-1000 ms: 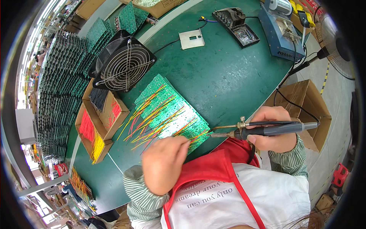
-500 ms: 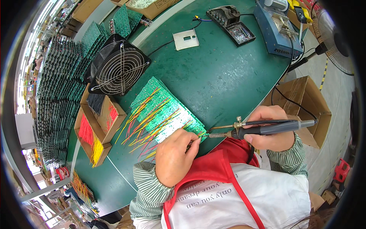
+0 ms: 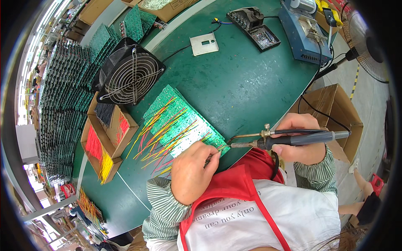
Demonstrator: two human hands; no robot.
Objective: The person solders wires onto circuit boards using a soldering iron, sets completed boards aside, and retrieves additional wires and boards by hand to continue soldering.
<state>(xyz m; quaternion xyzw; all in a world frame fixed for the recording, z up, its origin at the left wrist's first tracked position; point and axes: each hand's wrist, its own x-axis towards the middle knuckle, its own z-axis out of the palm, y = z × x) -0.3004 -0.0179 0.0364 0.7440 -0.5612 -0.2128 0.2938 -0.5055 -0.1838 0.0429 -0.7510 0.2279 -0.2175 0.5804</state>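
Far left: racks of stacked green circuit boards [image 3: 63, 104] fill the edge of the view. Just right of them, an open cardboard box [image 3: 109, 138] with compartments holding cut wires: black at the top, red in the middle, yellow lower down. Above the box, a black fan with a wire guard [image 3: 130, 77], tilted, on the green table [image 3: 243, 88].

Centre: a green circuit board panel [image 3: 182, 121] lies flat on the table near its front edge, with red, yellow and orange wires fanning out toward the box side.

Left hand [image 3: 192, 171] sits at the near corner of the panel, fingers curled and pinched on something thin at the board edge; too small to tell whether wire or solder. Striped sleeve behind it.

Right of that: soldering iron [image 3: 289, 140], lying roughly level, tip pointing left and meeting the panel's near corner right beside the left fingertips. Right hand [image 3: 299, 142] is clenched around its dark blue handle; cord runs down from the handle.

Upper centre: a small grey metal plate [image 3: 204, 44]. Further right, a black tray [image 3: 253, 27], then a blue soldering station [image 3: 303, 31].

Far right, off the table: an open cardboard carton [image 3: 335, 113] on the floor and a floor fan [image 3: 370, 46]
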